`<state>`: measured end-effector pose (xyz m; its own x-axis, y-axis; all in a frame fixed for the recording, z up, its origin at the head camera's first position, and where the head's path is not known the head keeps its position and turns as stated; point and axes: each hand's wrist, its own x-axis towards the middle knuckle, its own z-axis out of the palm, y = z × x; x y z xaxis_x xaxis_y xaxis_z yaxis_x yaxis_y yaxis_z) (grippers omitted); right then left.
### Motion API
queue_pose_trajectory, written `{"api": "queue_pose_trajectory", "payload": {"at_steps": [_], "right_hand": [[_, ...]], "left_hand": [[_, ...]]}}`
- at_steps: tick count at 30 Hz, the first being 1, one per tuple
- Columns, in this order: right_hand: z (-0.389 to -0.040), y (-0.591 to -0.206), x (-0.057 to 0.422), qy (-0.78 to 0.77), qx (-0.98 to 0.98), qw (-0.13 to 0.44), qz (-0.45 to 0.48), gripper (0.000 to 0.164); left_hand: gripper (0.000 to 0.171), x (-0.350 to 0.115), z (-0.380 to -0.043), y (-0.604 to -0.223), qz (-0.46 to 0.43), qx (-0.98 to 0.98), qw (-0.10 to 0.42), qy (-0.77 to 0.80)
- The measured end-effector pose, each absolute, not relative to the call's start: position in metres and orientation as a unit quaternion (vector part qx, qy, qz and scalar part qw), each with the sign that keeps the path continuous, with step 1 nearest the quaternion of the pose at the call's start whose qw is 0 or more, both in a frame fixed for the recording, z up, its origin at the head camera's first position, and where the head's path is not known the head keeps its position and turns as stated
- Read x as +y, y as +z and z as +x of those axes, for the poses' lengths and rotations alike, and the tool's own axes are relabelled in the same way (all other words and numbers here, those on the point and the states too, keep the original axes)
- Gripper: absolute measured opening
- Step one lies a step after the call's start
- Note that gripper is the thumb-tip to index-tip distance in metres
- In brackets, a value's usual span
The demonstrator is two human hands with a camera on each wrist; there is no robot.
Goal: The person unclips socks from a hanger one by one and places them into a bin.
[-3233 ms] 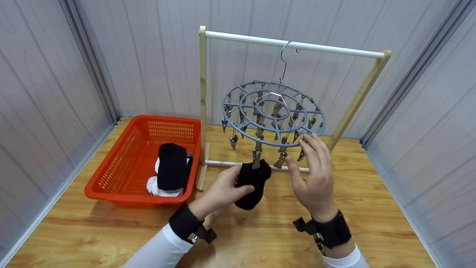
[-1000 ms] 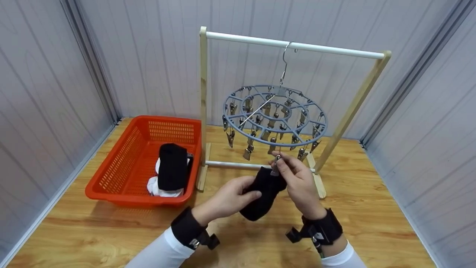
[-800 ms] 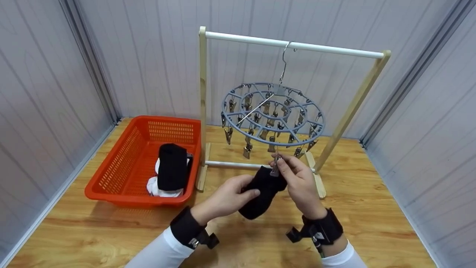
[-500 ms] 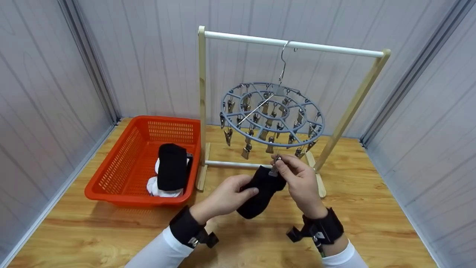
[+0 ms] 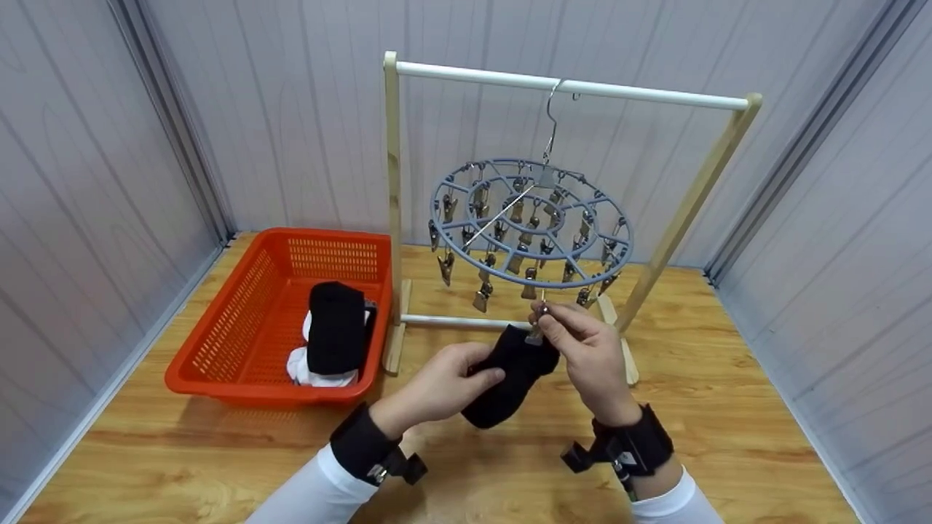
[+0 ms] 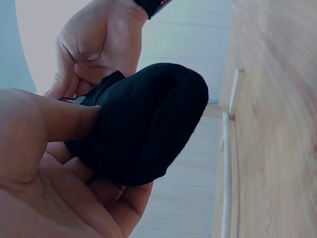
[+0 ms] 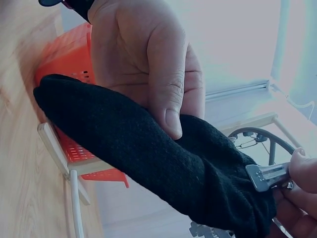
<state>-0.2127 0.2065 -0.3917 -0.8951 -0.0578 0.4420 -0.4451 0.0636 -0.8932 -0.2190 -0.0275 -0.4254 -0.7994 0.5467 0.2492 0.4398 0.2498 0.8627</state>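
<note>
My left hand (image 5: 444, 382) holds a black sock (image 5: 513, 378) between the thumb and fingers, below the front of a round grey-blue clip hanger (image 5: 561, 284). With thumb and fingers, my right hand (image 5: 593, 360) pinches a metal clip (image 5: 535, 337) hanging from the hanger's front edge. In the right wrist view the clip's flat jaws lie over the edge of the sock at one end; whether they bite on it cannot be told. The sock slants down from the clip, its other end hanging free. Several other metal clips dangle from the hanger without anything in them.
The hanger's hook (image 5: 552, 120) hangs on the white bar (image 5: 473, 73) of a wooden-sided rack (image 5: 393, 182). To its left an orange basket (image 5: 273, 393) contains another black sock-like item (image 5: 336, 327) and white cloth (image 5: 300, 364). Panelled walls surround the wood-grain table (image 5: 145, 451).
Earlier my right hand was spread beside the hanger; by one second ago it pinched the clip at the sock, and the hanger had turned. Since then both hands have hardly moved.
</note>
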Motion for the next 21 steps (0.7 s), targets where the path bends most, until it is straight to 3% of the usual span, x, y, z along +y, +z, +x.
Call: {"api": "queue_pose_trajectory", "payload": {"at_steps": [16,21], "right_hand": [[-0.2118,-0.392,0.2084,0.677,-0.698,0.144,0.182,0.029],[-0.2109,-0.3911,0.2079,0.681,-0.696,0.145,0.177,0.027]], "left_hand": [[0.012,-0.0336,-0.2189,-0.4215,0.324,0.789,0.063,0.517],[0.021,-0.036,-0.2201,-0.4199,0.331,0.8,0.042,0.498]]}}
